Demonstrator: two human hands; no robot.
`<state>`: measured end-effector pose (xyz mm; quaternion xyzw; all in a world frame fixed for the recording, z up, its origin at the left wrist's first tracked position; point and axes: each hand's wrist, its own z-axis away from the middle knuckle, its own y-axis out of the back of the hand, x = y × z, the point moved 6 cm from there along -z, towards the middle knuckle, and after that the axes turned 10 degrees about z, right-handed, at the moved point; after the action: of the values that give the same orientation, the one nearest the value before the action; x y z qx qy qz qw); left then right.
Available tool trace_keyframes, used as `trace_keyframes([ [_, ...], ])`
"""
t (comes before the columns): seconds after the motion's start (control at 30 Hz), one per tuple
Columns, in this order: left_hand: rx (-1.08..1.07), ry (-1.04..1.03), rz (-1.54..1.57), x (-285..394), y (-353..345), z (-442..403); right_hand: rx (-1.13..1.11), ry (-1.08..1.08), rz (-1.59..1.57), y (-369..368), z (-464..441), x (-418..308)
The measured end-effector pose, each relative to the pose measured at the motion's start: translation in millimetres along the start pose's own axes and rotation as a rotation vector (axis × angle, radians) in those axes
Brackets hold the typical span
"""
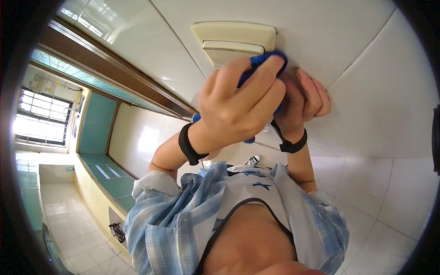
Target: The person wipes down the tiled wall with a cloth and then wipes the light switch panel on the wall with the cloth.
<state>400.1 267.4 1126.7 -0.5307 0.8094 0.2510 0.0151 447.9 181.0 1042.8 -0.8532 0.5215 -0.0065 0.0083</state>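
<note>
My left hand (243, 96) is closed around a dark blue object (256, 68) with a rounded end; its exact kind does not show. Close beside it, against the tiled wall, is my right hand (305, 98) with curled fingers. More blue shows between the hands, near the right palm, so the right hand seems to grip the same object, though the contact is partly hidden. Just above the left fingers, a cream wall switch (233, 34) projects from the tiles. Black straps circle both wrists.
White wall tiles (348, 32) surround the switch. On the left runs a brown door frame (114, 68), with a kitchen beyond it: teal cabinets (97, 121), a barred window (43, 117) and a gas burner (118, 233). A black-and-white shoe (253, 160) shows on the floor below.
</note>
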Motion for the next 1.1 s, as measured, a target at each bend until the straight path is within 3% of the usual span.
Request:
trace_keyframes([
  [0.07, 0.092, -0.059, -0.039, -6.9, 8.8, -13.0, 0.009, -0.027, -0.029, -1.2, -0.5, 1.0],
  [0.17, 0.068, 0.024, -0.051, -15.5, 12.0, -24.9, 0.005, -0.011, -0.007, -3.8, -2.8, -1.4],
  [0.3, 0.024, -0.014, -0.197, -7.4, 3.7, -17.4, 0.03, -0.125, -0.081, -4.0, -2.0, 3.7],
  [0.37, 0.014, -0.088, -0.287, 5.2, 1.3, -7.0, 0.028, -0.132, -0.082, 7.9, 8.0, 4.1],
  [0.43, 0.057, -0.285, -0.152, 12.0, -3.4, 0.0, 0.039, -0.131, -0.092, 7.4, 8.7, 3.9],
  [0.6, -0.077, -0.234, -0.065, 12.5, -2.4, 8.3, 0.017, -0.13, -0.097, 6.9, 10.5, 4.5],
  [0.67, -0.011, -0.192, 0.084, 6.3, 1.0, 3.4, 0.004, -0.128, -0.096, 6.0, 8.7, 5.6],
  [0.83, 0.193, -0.189, 0.059, -4.0, 12.2, -21.1, 0.064, -0.132, -0.077, 4.6, 6.1, 3.6],
  [0.9, -0.011, -0.018, -0.018, 1.0, 8.0, -24.6, 0.064, -0.132, -0.076, 4.0, 7.7, 6.6],
  [1.1, -0.031, -0.069, -0.075, 20.8, 0.0, -4.5, 0.054, -0.1, -0.069, 13.5, 15.3, 11.6],
])
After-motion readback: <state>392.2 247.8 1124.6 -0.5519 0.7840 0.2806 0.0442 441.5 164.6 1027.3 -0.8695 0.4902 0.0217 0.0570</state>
